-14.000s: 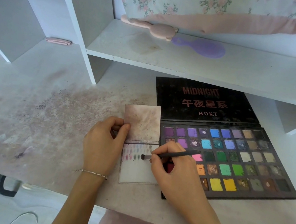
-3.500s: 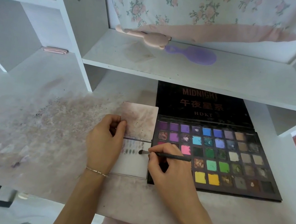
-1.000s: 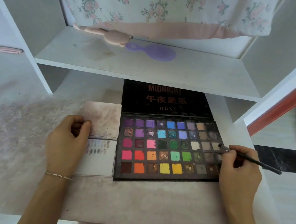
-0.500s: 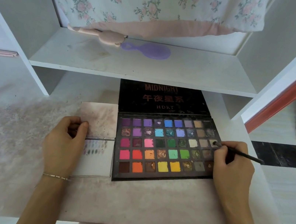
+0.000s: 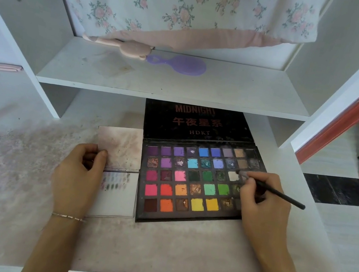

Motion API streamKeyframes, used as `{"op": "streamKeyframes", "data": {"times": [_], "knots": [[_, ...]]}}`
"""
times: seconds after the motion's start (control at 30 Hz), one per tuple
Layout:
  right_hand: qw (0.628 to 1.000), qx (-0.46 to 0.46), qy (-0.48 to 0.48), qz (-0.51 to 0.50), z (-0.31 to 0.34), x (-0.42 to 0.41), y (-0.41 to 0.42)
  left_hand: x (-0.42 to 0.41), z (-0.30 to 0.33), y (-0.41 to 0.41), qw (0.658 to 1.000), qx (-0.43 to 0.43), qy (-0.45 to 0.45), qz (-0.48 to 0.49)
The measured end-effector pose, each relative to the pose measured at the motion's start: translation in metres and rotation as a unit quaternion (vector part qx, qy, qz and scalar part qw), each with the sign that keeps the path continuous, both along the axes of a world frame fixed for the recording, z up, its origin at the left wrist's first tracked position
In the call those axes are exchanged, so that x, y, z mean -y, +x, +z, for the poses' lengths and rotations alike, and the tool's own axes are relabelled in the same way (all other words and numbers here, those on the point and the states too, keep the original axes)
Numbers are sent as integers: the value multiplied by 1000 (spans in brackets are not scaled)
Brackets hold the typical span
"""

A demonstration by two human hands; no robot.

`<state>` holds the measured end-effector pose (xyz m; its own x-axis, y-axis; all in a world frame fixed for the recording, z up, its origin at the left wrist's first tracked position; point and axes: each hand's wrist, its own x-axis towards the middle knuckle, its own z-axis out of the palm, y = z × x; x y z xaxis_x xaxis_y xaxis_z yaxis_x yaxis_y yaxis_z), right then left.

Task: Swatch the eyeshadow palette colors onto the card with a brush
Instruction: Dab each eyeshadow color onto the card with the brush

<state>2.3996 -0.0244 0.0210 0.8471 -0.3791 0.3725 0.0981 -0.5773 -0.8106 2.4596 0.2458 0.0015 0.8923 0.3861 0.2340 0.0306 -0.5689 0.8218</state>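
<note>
Cream powder under the brush tip

Cream pan (image 5: 233, 176) in the eyeshadow palette (image 5: 192, 182) is where your brush (image 5: 275, 193) tip now rests. Your right hand (image 5: 262, 203) pinches the thin black handle near the bristles, fingers curled around it. Your left hand (image 5: 77, 173) rests on the card (image 5: 116, 198), thumb pressing its upper leaf, and the card lies on the counter (image 5: 156, 245) just beside the palette. I judge the pressed powder is fragile and crumbles easily, so you should load it lightly. The brush is light; a hold close to the bristles gives control. The card is thin and may slide, so press it flat.
</note>
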Motion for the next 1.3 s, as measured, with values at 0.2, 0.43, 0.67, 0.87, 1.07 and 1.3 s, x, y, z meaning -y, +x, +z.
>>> {"op": "streamKeyframes", "data": {"times": [0.2,0.43,0.67,0.87,1.07,1.3], "knots": [[994,3,42,104,6,-44,2,0,1,0,1000,-4,0,2],[973,-20,89,212,5,-102,7,1,4,-1,1000,-5,-10,3],[970,-76,1,230,-3,-123,14,1,4,-1,1000,-5,-8,4],[971,-86,-28,220,-5,-123,15,1,2,-1,1000,-13,-1,6],[969,-89,-50,224,-8,-124,15,0,1,0,1000,-17,1,7],[969,-91,-50,226,-10,-124,16,1,2,-1,1000,-8,4,3]]}}
